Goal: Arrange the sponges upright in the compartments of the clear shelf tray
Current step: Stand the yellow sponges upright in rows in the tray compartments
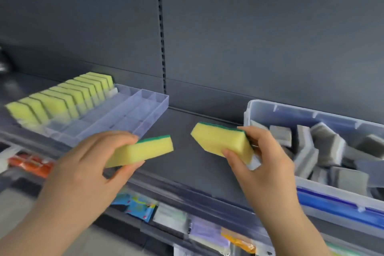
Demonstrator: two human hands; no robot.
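My left hand (83, 164) grips a yellow sponge with a green scrub face (145, 150), held level just in front of the clear shelf tray (149, 110). My right hand (264, 156) grips a second yellow and green sponge (222, 141) to the right, above the dark shelf. The tray's left row holds several yellow sponges (60, 100) standing upright. Its middle and right compartments look bare.
A clear plastic bin (270, 110) on the right of the dark shelf (197, 127) holds several grey sponges (324, 147). Below the shelf edge hang packaged goods (141, 206). The grey back panel (249, 43) rises behind.
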